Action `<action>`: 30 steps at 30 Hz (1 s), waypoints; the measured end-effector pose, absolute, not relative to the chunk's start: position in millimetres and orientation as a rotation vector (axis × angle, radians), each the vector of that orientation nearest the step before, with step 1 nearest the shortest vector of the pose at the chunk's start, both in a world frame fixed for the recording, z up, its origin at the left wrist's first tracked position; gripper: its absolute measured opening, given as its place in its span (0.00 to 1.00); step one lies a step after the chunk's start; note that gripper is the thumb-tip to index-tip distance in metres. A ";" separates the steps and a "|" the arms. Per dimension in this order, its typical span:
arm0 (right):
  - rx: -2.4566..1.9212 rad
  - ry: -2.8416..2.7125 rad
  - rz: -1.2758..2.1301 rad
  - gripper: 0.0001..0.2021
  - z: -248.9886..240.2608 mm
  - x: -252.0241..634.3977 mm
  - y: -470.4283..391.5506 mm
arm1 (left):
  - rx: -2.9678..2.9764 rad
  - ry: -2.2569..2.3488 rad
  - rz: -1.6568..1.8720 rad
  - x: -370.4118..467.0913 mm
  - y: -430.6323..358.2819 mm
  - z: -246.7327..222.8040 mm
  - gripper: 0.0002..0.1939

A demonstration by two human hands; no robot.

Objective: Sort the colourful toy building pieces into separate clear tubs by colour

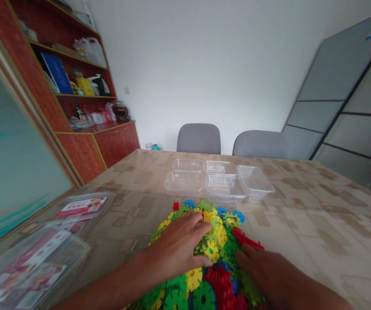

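The left hand (pixel 185 241) lies over the pile of toy pieces (pixel 220 236), which is on the table (pixel 301 224), between the person's two arms and on the near side of the clear boxes (pixel 226 189). Its grip is apart: the thumb and the fingers stand away from each other, with yellow pieces showing in the gap. The right hand (pixel 263 262) touches the right side of the pile, near a long red piece (pixel 247 239); its fingers point down among the green pieces and partly hide themselves, so I cannot tell if its grip is closed on something. The pieces have notched edges, so I think they may catch on each other; if one is pulled up quickly, its neighbours could come with it or slide down. The blue piece (pixel 238 216) at the far edge could be pushed outward if the hands spread the heap too strongly. The boxes look thin and light, and they stand close together, so a careless knuckle reaching forward could probably shift them. At the left, the flat lids (pixel 32 267) overlap, and a wide elbow might disturb them.
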State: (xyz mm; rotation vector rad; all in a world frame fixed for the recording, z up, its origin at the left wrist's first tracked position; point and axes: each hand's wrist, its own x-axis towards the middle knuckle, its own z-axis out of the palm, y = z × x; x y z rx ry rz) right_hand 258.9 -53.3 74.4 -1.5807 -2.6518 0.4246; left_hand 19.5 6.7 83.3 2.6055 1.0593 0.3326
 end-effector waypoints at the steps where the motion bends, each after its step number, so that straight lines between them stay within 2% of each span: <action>1: -1.548 -2.643 0.426 0.27 78.2 260.2 -53.7 | 2.600 1.058 0.326 19.5 6.3 80.4 0.28; 6: -1.414 -2.543 0.592 0.17 98.5 263.6 -45.9 | 2.507 1.046 0.363 11.4 8.1 79.5 0.28; 9: -1.314 -2.464 0.659 0.11 94.0 264.1 -30.5 | 2.442 1.040 0.360 10.6 9.9 81.3 0.27; 14: -1.387 -2.397 0.478 0.13 77.5 272.4 -8.1 | 2.385 1.135 0.278 11.0 8.2 87.1 0.31; 17: -1.428 -2.389 0.336 0.14 74.7 274.2 -8.2 | 2.392 1.150 0.266 8.9 5.6 93.6 0.29; 20: -1.516 -2.427 0.203 0.20 70.6 270.1 -18.4 | 2.403 1.147 0.268 7.3 5.1 98.0 0.28; 25: -1.756 -2.509 0.261 0.29 66.3 261.7 -33.0 | 2.389 1.163 0.240 7.0 8.8 94.6 0.34; 30: -1.710 -2.490 0.288 0.30 69.7 262.8 -31.7 | 2.369 1.169 0.265 7.2 10.9 88.3 0.34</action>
